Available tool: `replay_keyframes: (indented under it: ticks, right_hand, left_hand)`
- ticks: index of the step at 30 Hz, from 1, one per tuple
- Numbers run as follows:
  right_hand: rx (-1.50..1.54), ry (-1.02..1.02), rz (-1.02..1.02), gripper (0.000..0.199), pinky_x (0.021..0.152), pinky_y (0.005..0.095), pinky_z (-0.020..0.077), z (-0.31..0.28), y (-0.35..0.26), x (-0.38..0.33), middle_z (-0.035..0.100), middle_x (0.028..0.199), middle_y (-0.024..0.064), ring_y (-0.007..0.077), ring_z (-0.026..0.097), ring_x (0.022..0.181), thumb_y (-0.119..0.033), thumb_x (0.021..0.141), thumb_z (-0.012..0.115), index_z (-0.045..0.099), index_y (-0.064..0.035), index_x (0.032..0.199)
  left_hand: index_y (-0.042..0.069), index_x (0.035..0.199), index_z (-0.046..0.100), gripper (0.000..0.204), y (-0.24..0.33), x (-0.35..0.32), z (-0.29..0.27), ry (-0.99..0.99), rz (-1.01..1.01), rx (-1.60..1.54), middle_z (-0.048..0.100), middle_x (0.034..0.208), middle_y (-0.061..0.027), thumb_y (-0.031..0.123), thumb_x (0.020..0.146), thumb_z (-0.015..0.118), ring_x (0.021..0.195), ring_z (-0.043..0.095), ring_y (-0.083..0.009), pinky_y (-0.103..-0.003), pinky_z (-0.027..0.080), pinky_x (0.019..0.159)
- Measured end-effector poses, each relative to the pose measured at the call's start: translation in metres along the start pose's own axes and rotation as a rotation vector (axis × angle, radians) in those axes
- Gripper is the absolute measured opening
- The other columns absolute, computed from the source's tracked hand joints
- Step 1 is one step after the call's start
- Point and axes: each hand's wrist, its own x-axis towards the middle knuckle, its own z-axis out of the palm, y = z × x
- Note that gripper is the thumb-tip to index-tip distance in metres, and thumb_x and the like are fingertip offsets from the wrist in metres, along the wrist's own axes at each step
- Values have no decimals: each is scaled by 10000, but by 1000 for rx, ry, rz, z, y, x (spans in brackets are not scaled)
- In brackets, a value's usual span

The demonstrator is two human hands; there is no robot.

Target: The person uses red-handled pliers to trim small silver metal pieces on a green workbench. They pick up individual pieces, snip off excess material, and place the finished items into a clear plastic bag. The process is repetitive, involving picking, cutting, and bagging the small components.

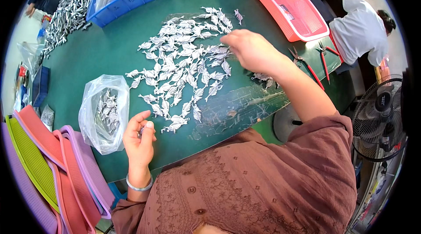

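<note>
Silver fishbone-shaped charms lie spread in a loose pile on the green tabletop. At the pile's right edge, my right hand hovers low with its fingers bent together; its fingertips are partly hidden, so what they hold cannot be seen. My left hand is curled near the table's front edge, closed on a small grey metal piece that shows between thumb and fingers. Left of that hand stands an open clear plastic bag with more fishbone charms inside. One charm lies apart beyond the right hand.
Two red-handled pliers lie at the right, near a pink basket. A blue bin and a heap of metal pieces sit at the far left. Stacked plastic baskets stand left. A fan and a person are at right.
</note>
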Motion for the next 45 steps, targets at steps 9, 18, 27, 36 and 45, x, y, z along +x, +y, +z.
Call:
replay_keyframes:
  ticks: [9,18,27,36,45]
  right_hand:
    - [178,-72,66,208,732,387,459,15,14,22,603,838,145,326,573,814,-144,692,695,586,-14,814]
    - [1415,-184,192,79,594,209,461,2,-13,19,600,725,20,83,550,605,-14,811,620,576,-10,877]
    - [1725,-281,151,193,652,283,524,20,-89,-1,617,851,106,168,623,714,-87,880,552,564,53,1011]
    - [1681,-311,178,256,648,266,497,18,-88,-12,629,878,100,147,598,722,-201,927,503,575,17,1041]
    - [1312,6,-25,149,610,211,467,24,-105,-16,631,784,41,75,554,653,-108,877,581,625,14,951]
  left_hand:
    - [-20,1083,558,248,3,-5,3,9,-21,39,542,718,3,94,863,561,555,467,-39,-165,378,499]
    - [3,1087,562,237,27,1,27,-228,-154,-179,536,697,0,123,882,547,545,467,-49,-174,374,485]
    - [63,888,592,137,45,12,46,-208,-108,-248,544,649,13,194,898,553,496,480,-51,-166,336,436]
    - [39,871,610,187,48,2,36,-190,-170,-366,541,629,20,209,900,540,480,465,-52,-174,319,427]
    - [19,920,606,331,43,-3,31,-309,-239,-563,559,647,-15,323,929,477,492,485,-88,-191,359,446]
